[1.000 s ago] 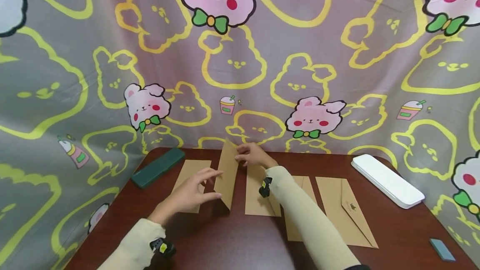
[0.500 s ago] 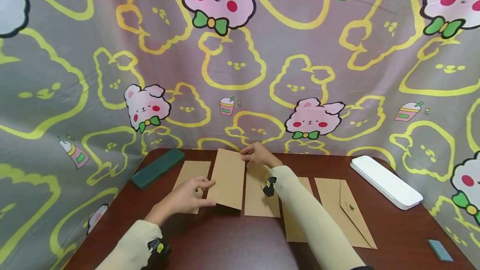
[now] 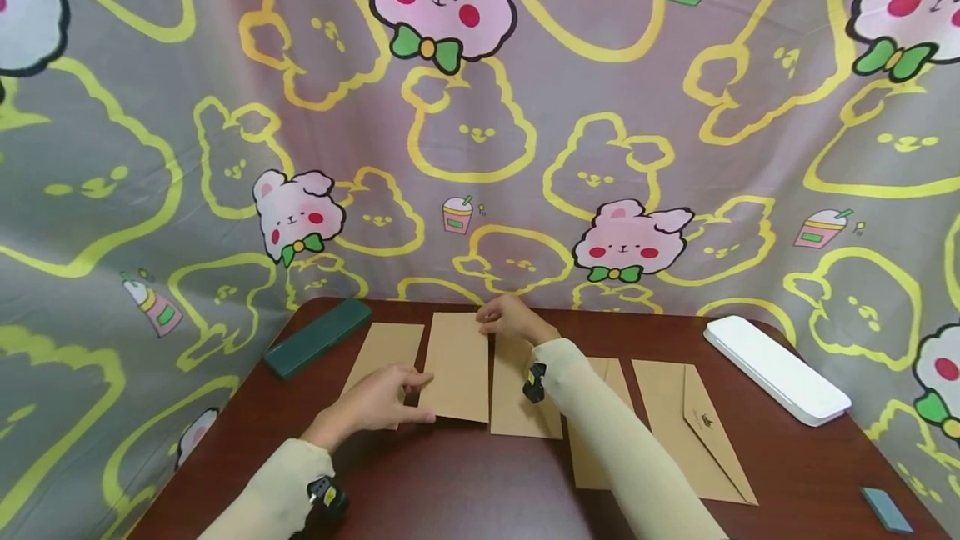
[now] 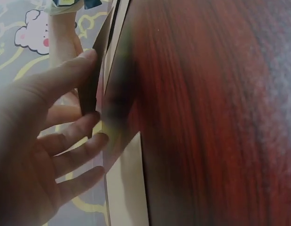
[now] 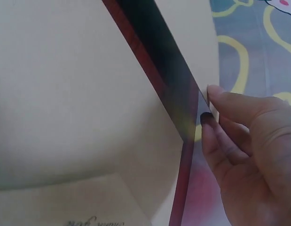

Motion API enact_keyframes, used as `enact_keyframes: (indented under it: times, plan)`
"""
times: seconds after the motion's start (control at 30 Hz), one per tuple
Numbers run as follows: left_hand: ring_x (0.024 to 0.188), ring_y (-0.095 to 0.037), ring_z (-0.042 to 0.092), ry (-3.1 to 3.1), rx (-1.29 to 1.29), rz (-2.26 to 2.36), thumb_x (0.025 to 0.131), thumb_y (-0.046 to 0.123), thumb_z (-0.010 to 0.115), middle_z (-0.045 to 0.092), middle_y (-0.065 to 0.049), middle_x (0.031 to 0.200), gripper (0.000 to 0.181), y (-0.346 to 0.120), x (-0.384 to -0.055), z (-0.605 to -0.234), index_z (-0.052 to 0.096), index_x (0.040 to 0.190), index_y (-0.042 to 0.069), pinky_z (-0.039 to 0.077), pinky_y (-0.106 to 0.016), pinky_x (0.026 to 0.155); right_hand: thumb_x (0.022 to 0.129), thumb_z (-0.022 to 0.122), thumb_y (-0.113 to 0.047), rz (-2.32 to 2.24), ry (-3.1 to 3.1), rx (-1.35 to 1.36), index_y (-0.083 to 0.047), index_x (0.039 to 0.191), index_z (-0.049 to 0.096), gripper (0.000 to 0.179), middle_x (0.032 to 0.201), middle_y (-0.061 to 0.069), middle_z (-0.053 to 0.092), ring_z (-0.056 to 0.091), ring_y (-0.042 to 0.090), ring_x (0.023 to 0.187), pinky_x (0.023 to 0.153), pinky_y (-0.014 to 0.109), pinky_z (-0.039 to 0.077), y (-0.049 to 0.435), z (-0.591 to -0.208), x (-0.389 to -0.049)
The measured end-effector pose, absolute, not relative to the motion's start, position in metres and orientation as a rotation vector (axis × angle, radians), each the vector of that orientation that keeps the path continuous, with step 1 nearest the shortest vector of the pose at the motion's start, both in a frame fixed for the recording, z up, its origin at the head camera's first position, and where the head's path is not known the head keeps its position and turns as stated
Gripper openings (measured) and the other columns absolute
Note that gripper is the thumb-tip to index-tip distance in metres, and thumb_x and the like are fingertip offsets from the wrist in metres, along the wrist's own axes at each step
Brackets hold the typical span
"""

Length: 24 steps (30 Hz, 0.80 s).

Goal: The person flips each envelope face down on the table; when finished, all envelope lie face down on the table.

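A kraft-paper envelope (image 3: 459, 369) lies tilted just above the dark wooden table, its plain side up and its near edge casting a shadow. At its far right corner my right hand (image 3: 517, 319) pinches the paper between thumb and fingertips, as the right wrist view shows at the corner (image 5: 212, 106). My left hand (image 3: 378, 398) is at its left edge, thumb and fingers spread apart with the tips at the paper. Under my left hand lies another envelope (image 3: 386, 348). To the right, below my right arm, is an envelope (image 3: 517, 394) on the table.
Further right lie an envelope (image 3: 592, 461) partly under the sleeve and one with a printed flap (image 3: 686, 432). A green case (image 3: 318, 338) sits back left, a white case (image 3: 776, 369) back right. A small blue-grey block (image 3: 887, 509) is near the right edge. A patterned curtain (image 3: 510, 107) hangs behind.
The envelope has turned from standing steeply on edge to lying nearly flat, plain side up, between its neighbours. My right hand stays at its far corner; my left hand has lowered slightly.
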<state>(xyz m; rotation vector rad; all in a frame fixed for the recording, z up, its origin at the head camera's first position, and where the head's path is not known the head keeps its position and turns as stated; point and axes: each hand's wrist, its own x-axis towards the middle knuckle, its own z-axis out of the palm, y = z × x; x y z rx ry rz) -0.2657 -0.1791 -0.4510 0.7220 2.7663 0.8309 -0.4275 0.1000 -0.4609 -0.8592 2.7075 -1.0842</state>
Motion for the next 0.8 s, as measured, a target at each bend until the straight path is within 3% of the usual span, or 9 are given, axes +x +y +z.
enact_keyframes:
  times: [0.17,0.27,0.4,0.8]
  plan:
    - [0.053,-0.012,0.062,2.72,0.72,0.793,0.085,0.039,0.084,0.066,-0.013,0.118,0.076,-0.18,-0.269,-0.452,0.058,0.144,0.001,0.048,-0.025,0.058,0.089,0.081,-0.011,-0.938,2.765,-0.935,-0.004,0.112,0.079,0.025,0.115,0.011,0.078,0.072,0.027,0.108,0.09,0.037,0.059,0.095,-0.462,-0.429]
    - [0.071,-0.012,0.063,2.741,0.752,0.716,0.083,0.04,0.086,0.069,-0.012,0.12,0.075,-0.18,-0.269,-0.453,0.061,0.141,-0.001,0.049,-0.027,0.068,0.087,0.082,-0.013,-0.847,2.796,-0.963,-0.005,0.11,0.079,0.024,0.111,0.008,0.079,0.072,0.023,0.104,0.088,0.033,0.058,0.093,-0.466,-0.428]
    - [0.091,-0.015,0.055,2.789,0.789,0.592,0.08,0.04,0.088,0.071,-0.006,0.111,0.075,-0.18,-0.267,-0.456,0.064,0.138,-0.001,0.046,-0.033,0.08,0.088,0.082,-0.015,-0.774,2.792,-0.911,-0.008,0.113,0.079,0.026,0.114,0.007,0.078,0.072,0.02,0.106,0.089,0.034,0.058,0.091,-0.469,-0.422]
    - [0.094,-0.015,0.044,2.841,0.801,0.494,0.079,0.033,0.089,0.058,0.005,0.086,0.058,-0.177,-0.265,-0.456,0.073,0.126,0.004,0.038,-0.032,0.081,0.089,0.081,-0.019,-0.66,2.83,-0.992,-0.01,0.112,0.079,0.025,0.118,0.006,0.076,0.069,0.019,0.104,0.091,0.037,0.057,0.09,-0.469,-0.418]
